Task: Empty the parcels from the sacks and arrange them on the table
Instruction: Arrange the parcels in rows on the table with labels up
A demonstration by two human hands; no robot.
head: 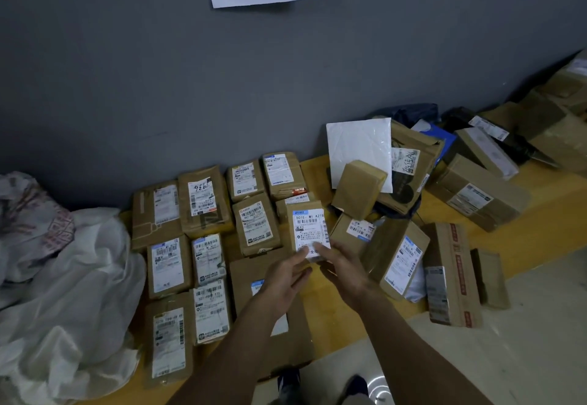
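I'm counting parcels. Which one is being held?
The small brown parcel labelled 501E: the left hand and right hand pinch its near edge; the other parcels lie untouched.

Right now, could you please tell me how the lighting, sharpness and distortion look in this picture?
Head view: dim, flat light with soft shadows; the label on the held parcel reads sharply, but the boxes at far right smear into blur; wide-angle distortion slants the table edge upward at right; a glare patch shines on the floor.
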